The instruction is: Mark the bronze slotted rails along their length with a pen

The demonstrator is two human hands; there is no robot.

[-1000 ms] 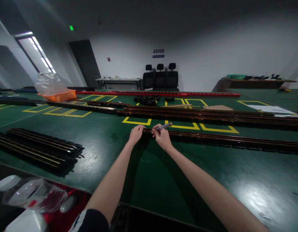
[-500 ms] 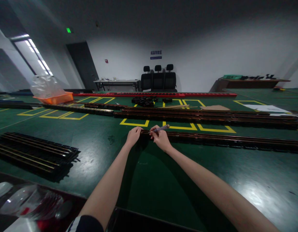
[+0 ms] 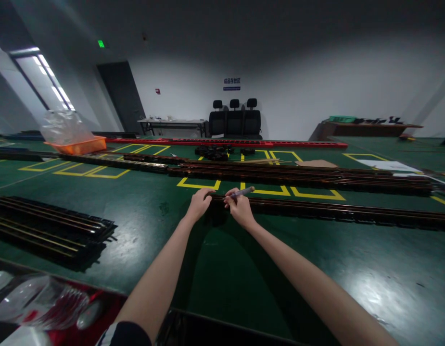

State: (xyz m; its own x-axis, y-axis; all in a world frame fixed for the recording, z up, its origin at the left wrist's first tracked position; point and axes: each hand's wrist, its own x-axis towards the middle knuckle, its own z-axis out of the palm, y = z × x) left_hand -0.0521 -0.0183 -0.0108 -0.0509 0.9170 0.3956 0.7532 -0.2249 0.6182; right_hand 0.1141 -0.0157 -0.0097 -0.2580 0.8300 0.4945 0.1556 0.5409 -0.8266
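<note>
While my right hand (image 3: 239,207) holds a thing like a pen (image 3: 244,191) in its bent fingers, the long dark strip (image 3: 316,206) lies just under that grip and runs far off to the right of it. The pen's back end points up and to the right, and its front end is down by the strip. Just left of this grip, my left hand (image 3: 199,204) has its fingertips by the strip's left end; I can't tell if they pinch it. Past the grip lies a big bunch of strips (image 3: 298,177), and well left of it some shorter strips (image 3: 45,226) sit on the green table (image 3: 143,206).
</note>
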